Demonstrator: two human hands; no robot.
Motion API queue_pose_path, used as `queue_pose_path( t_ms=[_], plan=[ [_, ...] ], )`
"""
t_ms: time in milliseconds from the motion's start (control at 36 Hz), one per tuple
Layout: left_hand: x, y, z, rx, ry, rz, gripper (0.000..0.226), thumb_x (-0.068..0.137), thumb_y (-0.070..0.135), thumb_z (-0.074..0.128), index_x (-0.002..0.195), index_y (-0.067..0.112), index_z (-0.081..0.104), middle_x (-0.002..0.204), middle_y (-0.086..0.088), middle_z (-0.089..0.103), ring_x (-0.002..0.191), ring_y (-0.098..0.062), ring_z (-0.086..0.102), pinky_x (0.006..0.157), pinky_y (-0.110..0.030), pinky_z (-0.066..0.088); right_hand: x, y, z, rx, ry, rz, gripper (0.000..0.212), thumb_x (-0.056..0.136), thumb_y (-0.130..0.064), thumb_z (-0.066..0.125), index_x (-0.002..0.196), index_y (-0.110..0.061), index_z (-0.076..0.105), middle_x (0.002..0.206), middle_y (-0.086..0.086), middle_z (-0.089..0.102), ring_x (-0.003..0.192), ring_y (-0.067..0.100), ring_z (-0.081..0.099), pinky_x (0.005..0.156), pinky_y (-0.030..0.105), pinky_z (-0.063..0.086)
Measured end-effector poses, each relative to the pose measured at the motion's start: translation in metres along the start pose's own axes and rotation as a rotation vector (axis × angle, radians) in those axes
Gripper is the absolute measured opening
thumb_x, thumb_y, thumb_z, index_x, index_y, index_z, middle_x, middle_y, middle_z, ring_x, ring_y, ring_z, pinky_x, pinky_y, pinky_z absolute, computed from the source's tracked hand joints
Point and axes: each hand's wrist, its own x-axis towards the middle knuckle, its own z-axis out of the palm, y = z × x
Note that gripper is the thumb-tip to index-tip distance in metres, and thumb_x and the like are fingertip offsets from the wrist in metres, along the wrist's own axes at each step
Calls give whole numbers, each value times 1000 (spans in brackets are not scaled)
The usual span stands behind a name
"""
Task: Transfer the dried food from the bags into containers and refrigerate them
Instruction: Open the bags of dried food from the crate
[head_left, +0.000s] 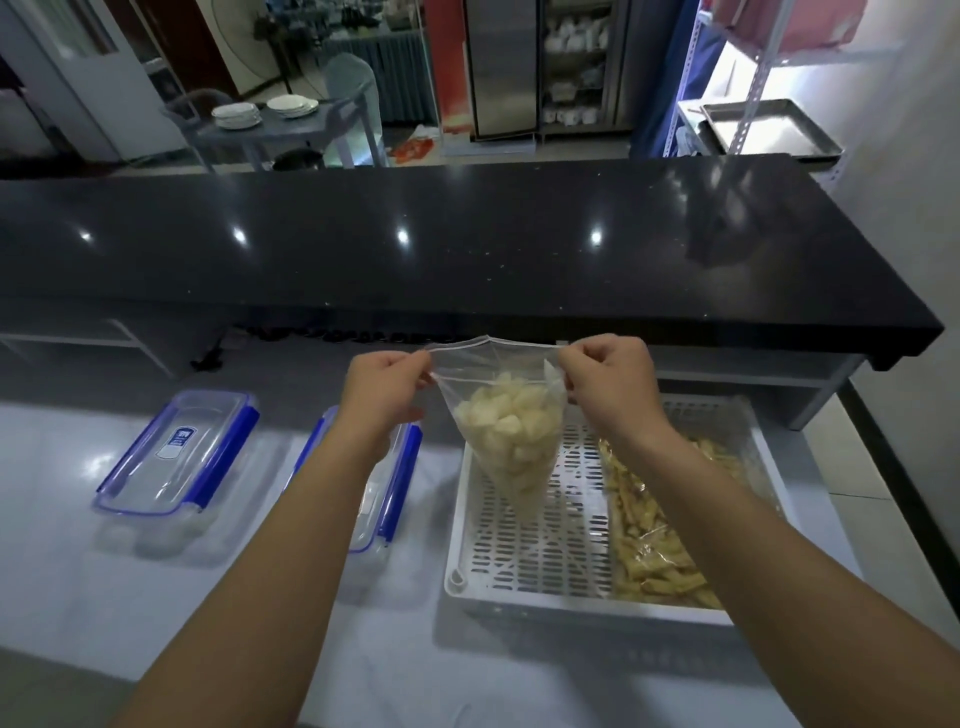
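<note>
A clear plastic bag (511, 431) of pale dried food pieces hangs above the white slotted basket (535, 540). My left hand (382, 389) pinches the left side of the bag's top edge, and my right hand (608, 382) pinches the right side; the mouth is pulled apart between them. A second bag of yellowish dried strips (652, 525) lies in the basket's right half. Two clear containers with blue clip lids stand on the white table: one (179, 454) at the left, the other (395, 483) partly hidden behind my left forearm.
A long black counter (467, 249) runs across behind the table. Beyond it are a grey cart with stacked white plates (260, 111), a glass-door cabinet (545, 67), and a metal tray (774, 127) on a shelf at the right.
</note>
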Motion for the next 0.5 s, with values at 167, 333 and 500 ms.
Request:
queue_pose_path(
  t_ms=[167, 333, 500],
  plan=[
    [-2, -11, -11, -27, -13, -23, 27, 94, 33, 64, 95, 7, 73, 100, -12, 74, 98, -23, 71, 83, -46, 61, -13, 1, -4, 112, -127, 142, 64, 80, -63, 61, 71, 1, 61, 80, 9, 71, 88, 18, 68, 90, 55, 54],
    [-6, -17, -24, -35, -52, -38, 42, 91, 51, 62, 102, 12, 70, 106, -10, 73, 100, -24, 71, 82, -44, 61, -32, 1, -23, 109, -173, 126, 37, 90, -55, 56, 92, -22, 74, 98, -11, 70, 104, 7, 60, 98, 48, 49],
    [-34, -25, -21, -55, -69, 17, 50, 92, 54, 59, 135, 29, 53, 133, 1, 60, 116, -21, 62, 91, -43, 57, -65, 38, -59, -144, -182, 118, 47, 87, -48, 65, 132, -35, 58, 134, -12, 58, 125, 11, 52, 102, 42, 46]
  ],
)
